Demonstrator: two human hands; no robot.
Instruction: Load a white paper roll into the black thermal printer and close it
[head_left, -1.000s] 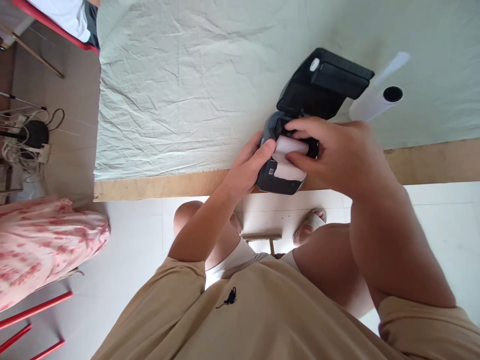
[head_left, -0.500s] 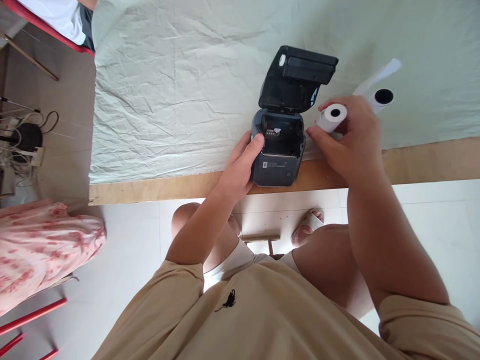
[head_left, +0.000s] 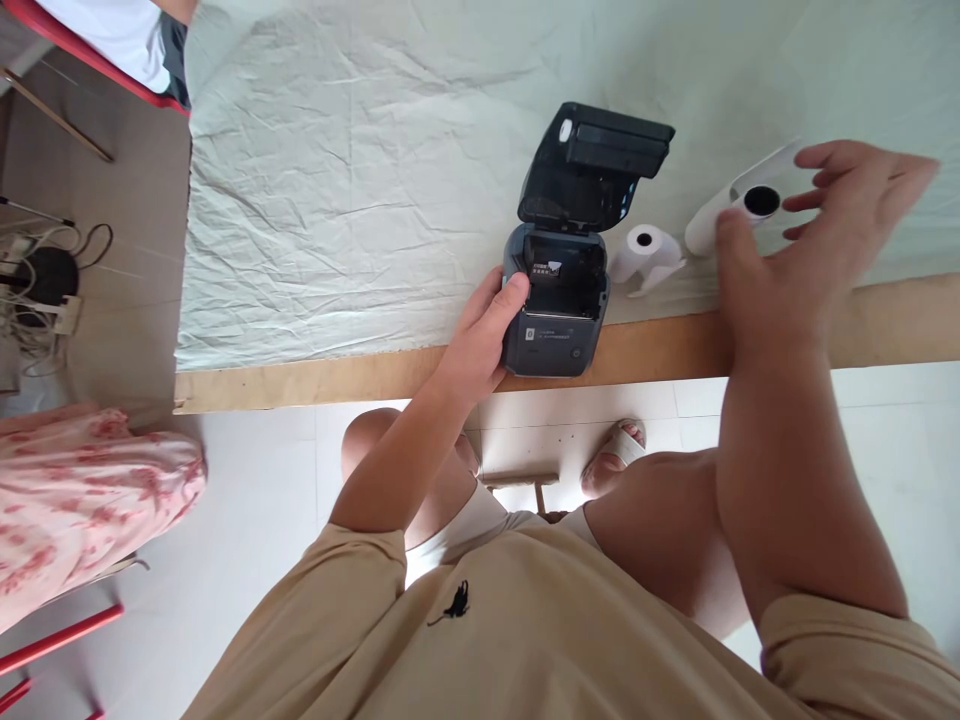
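Observation:
My left hand [head_left: 478,338] grips the left side of a dark grey portable receipt printer [head_left: 553,345] at the table's front edge, thumb on its rim. The printer's black lid [head_left: 585,170] stands raised, baring the paper compartment. Just right of the printer, a small white paper roll [head_left: 631,258] stands with its loose end curling out. Farther right is another white paper roll [head_left: 703,232] with a wide black core and a trailing strip. Around that roll my right hand [head_left: 806,250] is spread, thumb in front of it and fingers apart beyond; it does not grip the roll.
A wrinkled pale green cloth [head_left: 337,200] covers the table, leaving a wooden front edge [head_left: 322,380] bare. Part of another person [head_left: 142,45] shows at the upper left. Cables [head_left: 56,290] lie beyond the table's left end, with pink floral fabric [head_left: 97,500] nearer.
My right hand has let go of the small roll, which now stands beside the printer, and has moved right to the roll with the black core. My left hand keeps its hold.

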